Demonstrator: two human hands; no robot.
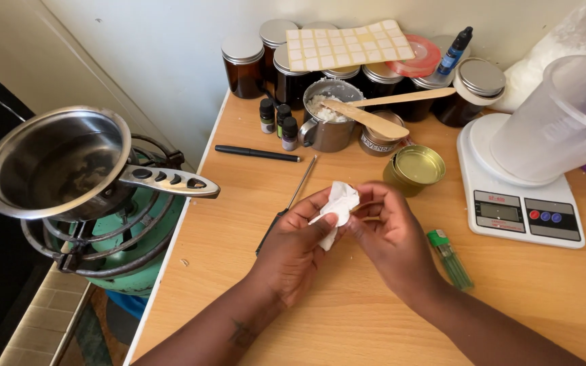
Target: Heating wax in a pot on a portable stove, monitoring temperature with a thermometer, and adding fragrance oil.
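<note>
From the head camera, two hands meet over a wooden table point(347, 318). The left hand point(293, 240) has its fingers closed around a crumpled white tissue point(337, 210), and the tissue sits up between both hands, just above the table. The right hand point(391, 234) pinches a thin little stick point(367, 205) with its fingertips, and the stick's end touches the tissue. Near the right hand lies one green lighter point(449, 257). One open gold tin point(414, 168) stands just past the hands, and a second small tin point(378, 144) sits behind it. One steel cup point(330, 129) holds white flakes, and two wooden spatulas point(367, 118) rest across it. Three tiny dark bottles point(278, 122) stand beside the cup. One black pen point(257, 154) lies on the table, and one long thin metal tool point(293, 200) lies near the left hand. At the back there are several brown jars with silver lids point(242, 64); I cannot count them all. One sheet of pale stickers point(347, 44) lies on top of them. One blue dropper bottle point(454, 51) leans there too. One white kitchen scale point(520, 210) holds one clear plastic jug point(557, 118). On the left, one steel saucepan point(55, 163) sits on one green gas burner point(127, 247).
</note>
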